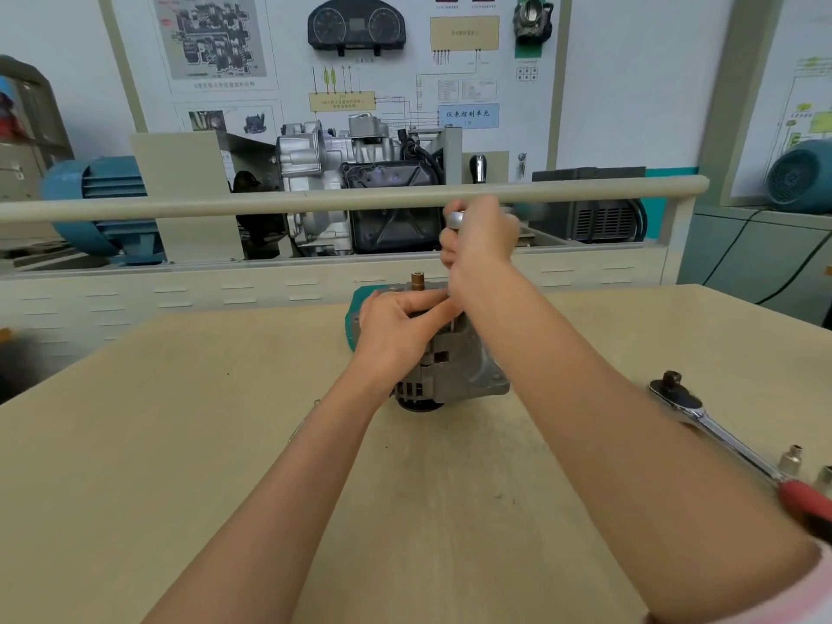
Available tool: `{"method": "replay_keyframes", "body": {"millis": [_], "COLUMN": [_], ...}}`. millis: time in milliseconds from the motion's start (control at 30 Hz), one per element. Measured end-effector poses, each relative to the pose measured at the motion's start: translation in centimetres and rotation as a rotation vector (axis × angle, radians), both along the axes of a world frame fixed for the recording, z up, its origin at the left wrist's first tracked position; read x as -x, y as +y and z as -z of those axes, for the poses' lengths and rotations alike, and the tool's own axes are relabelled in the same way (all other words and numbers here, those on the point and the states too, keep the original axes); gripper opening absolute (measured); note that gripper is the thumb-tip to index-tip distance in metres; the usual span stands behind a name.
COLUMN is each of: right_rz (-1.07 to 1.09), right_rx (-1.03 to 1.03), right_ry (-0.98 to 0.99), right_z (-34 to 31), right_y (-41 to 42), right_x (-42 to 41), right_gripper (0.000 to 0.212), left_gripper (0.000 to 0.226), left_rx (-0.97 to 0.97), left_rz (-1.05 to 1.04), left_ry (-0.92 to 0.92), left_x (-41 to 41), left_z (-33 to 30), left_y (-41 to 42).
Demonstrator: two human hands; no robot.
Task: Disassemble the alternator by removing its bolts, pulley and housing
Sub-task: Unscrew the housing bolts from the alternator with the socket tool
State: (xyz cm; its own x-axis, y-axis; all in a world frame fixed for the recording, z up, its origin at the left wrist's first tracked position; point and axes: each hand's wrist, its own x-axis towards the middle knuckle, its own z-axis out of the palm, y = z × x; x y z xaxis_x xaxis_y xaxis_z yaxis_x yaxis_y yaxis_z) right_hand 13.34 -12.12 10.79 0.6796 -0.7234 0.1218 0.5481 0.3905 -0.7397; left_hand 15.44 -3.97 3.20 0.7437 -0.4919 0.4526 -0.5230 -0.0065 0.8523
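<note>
A grey metal alternator (454, 367) stands on the wooden table, its dark pulley (416, 404) facing me at the bottom. My left hand (398, 326) rests on top of its housing and presses down on it. Above and to the right, my right hand (479, 243) is closed round a silver driver handle (455, 218) whose thin shaft (451, 324) runs straight down into the housing. A brass-coloured stud (417, 280) sticks up behind the alternator.
A teal case (353, 317) lies behind the alternator. A chrome ratchet (702, 416) with a red grip (806, 499) lies at the right, next to two loose sockets (791, 459). A rail (315, 200) and engine display stand beyond the table.
</note>
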Motion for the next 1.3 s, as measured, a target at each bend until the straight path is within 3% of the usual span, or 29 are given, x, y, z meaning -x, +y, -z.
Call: {"method": "replay_keyframes", "body": {"millis": [33,100,167,233,300,367,433,500,533,600,667,767,833,900,1000,1067,1167,1300], "right_rz": [0.183,0.259,0.031,-0.362,-0.660,-0.733,-0.529,-0.087,0.108,0.189,-0.108,-0.620,-0.708,-0.545,0.122,0.277,-0.045,-0.598], "right_rx": [-0.028,-0.018,0.062,0.158,0.170,0.140,0.074,0.011,-0.014,-0.036,0.020,0.080,0.076,0.092,0.060,0.029,-0.010,0.003], "right_ry": [-0.045,-0.031,0.118,0.216,0.162,0.112,0.094,0.025,-0.020,-0.013,0.120,0.151,0.111,0.130,0.010,-0.070,0.087,0.043], "right_z": [0.2,0.1,-0.5,-1.1,-1.1,-0.7,-0.4,0.1,0.2,-0.2,-0.8,-1.0,-0.8,-0.7,0.0,0.1,-0.6,-0.5], "right_y": [0.6,1.1,0.6,-0.5,-1.7,-2.3,-1.6,-0.1,0.5,0.9,0.1,-1.8,-2.3,-1.4,1.1,1.8,0.5,-2.2], "right_x": [-0.3,-0.7,-0.5,0.0,0.6,0.9,0.7,0.1,-0.3,-0.7,-0.4,0.5,0.8,0.7,-0.2,-0.7,-0.1,1.1], "right_gripper": [0.023,0.018,0.021,0.023,0.025,0.022,0.020,0.015,0.013,0.021,0.023,0.030,0.032,0.027,0.026,0.028,0.022,0.030], "left_gripper": [0.016,0.019,0.013,0.016,0.015,0.016,0.017,0.011,0.019,0.025,0.010,0.013,0.009,0.013,0.043,0.050,0.014,0.010], "left_rx": [0.001,0.014,0.015,0.008,0.007,0.021,0.038,0.036,0.029,0.028,0.050,-0.013,-0.011,0.037,0.024,0.010,0.033,0.032], "left_rz": [-0.020,-0.025,-0.002,0.040,0.054,0.037,0.016,-0.009,-0.023,-0.033,-0.013,-0.010,-0.001,-0.009,-0.085,-0.098,-0.051,-0.004], "left_ry": [0.009,0.029,0.007,-0.006,-0.001,0.011,0.028,0.036,0.040,0.048,0.024,-0.029,-0.013,0.004,0.021,0.030,0.014,-0.001], "left_x": [0.0,-0.1,-0.1,-0.2,-0.3,-0.2,-0.1,-0.1,-0.2,-0.3,-0.3,-0.2,-0.1,0.2,0.2,-0.1,-0.1,0.2], "left_z": [0.0,0.2,0.1,0.1,0.2,0.2,0.2,0.2,0.2,0.3,0.2,0.1,0.0,0.0,0.1,0.3,0.3,0.2], "left_y": [-0.1,-0.1,0.1,0.3,0.4,0.2,0.1,-0.2,-0.3,-0.4,-0.3,0.0,0.1,0.0,-0.4,-0.5,-0.3,-0.2]}}
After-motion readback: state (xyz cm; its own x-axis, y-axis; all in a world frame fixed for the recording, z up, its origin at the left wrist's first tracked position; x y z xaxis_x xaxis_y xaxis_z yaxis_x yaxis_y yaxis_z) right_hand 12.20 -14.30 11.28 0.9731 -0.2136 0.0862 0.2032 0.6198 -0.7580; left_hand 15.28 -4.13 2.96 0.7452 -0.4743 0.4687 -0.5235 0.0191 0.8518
